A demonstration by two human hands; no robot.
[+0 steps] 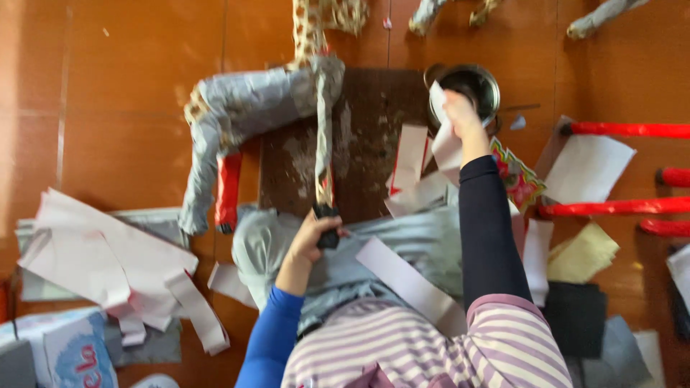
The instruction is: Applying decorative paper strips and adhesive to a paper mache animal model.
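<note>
left hand (310,241): clenched round a black foot at the end of the animal figure's thin leg (323,136), holding it over the lap
right hand (460,115): pinching a white paper strip (443,140) at the rim of the metal bowl (466,85)
figure (248,108): paper-wrapped animal body, grey, lying tilted on the dark board (366,144) on the floor (122,86); one leg red, uncovered
nearby: cut white strips (411,159) beside the bowl; torn paper pile (108,262) well to the left
technique, my read: keep the leg pinned steady, let the strip drain at the rim, lay it flat along the leg, overlap edges
risk: soggy strip tears if pulled fast
</note>
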